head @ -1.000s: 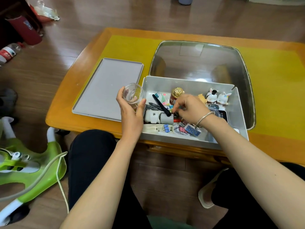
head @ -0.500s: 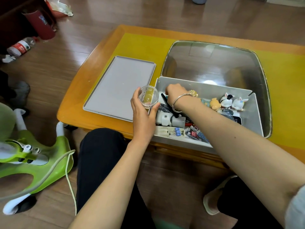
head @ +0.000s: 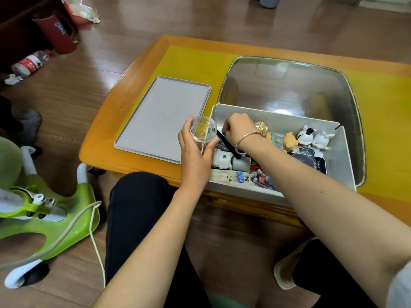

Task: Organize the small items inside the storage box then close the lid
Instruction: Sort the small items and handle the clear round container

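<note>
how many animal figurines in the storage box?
4, in a row along the back wall of the storage box: one partly behind the right wrist, an orange one, then two white ones. Others may be hidden.

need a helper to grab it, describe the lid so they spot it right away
On the orange table, look just left of the grey storage box. The lid lies flat there beside the box, behind the left hand. It is the one plain grey rectangle with a raised rim and nothing on it.
</note>
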